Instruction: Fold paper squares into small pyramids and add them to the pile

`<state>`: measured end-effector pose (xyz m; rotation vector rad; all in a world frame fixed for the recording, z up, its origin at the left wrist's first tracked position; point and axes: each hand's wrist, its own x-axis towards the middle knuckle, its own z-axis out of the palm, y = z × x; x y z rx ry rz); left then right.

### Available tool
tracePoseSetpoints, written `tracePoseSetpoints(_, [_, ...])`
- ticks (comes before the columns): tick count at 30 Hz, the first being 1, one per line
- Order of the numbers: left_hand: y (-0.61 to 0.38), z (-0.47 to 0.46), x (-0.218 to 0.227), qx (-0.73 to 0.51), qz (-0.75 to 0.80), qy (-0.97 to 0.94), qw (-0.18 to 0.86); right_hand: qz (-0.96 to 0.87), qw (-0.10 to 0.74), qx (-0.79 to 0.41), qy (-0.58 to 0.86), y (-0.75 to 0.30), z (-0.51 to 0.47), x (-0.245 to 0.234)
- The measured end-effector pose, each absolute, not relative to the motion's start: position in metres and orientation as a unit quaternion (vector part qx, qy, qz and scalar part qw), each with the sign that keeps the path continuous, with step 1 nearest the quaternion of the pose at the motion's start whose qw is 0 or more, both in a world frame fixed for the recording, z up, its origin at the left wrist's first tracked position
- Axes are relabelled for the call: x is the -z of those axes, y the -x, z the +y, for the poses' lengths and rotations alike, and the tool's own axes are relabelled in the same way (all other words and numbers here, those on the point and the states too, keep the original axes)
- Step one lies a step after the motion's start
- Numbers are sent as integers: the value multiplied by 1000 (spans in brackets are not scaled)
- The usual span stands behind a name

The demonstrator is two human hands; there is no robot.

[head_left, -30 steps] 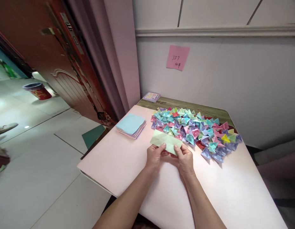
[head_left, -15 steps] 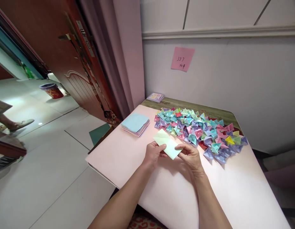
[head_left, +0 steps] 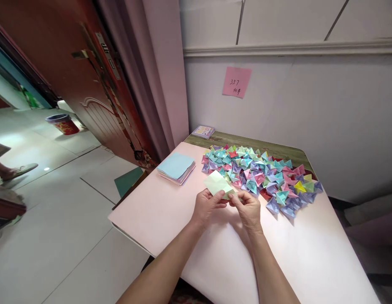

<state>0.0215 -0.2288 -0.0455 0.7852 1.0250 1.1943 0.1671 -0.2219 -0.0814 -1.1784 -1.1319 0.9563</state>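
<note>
A pale green sheet of folding paper [head_left: 216,181] is held up above the table between both hands. My left hand [head_left: 207,205] pinches its lower left side, thumb on top. At the lower right end my right hand [head_left: 248,208] grips the paper, its thumb pressing a folded-over corner. Just beyond the hands lies a spread of folded paper boats [head_left: 251,185] in blue, purple, pink, green, yellow and red. To the left of them is a stack of square paper [head_left: 176,166] with a light blue sheet on top.
The pale pink table top [head_left: 145,207] has a wood-patterned strip at the back, where a small pack [head_left: 203,131] lies. A pink note [head_left: 236,82] is stuck to the wall. Left are a door [head_left: 88,84], a bin [head_left: 63,125] and another person's foot [head_left: 21,171].
My right hand has moved in closer to the left hand, and the paper's lower right corner is now folded over under its thumb. The whole view has shifted slightly.
</note>
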Motion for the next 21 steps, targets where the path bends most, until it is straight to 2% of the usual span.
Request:
tracePoseSetpoints(7, [-22, -227, 50, -523, 462, -325, 639, -404, 603, -479, 493, -162, -222, 80])
tracePoseSetpoints(13, [-10, -227, 49, -465, 464, -368, 658, -402, 515, -597, 466, -168, -221, 80])
tracePoseSetpoints(16, [-7, -227, 50, -441, 465, -393, 660, -408, 518, -603, 448, -168, -222, 77])
tracePoseSetpoints(21, [-10, -228, 57, -481, 495, -358, 629, -391, 550, -581, 455, -162, -220, 85])
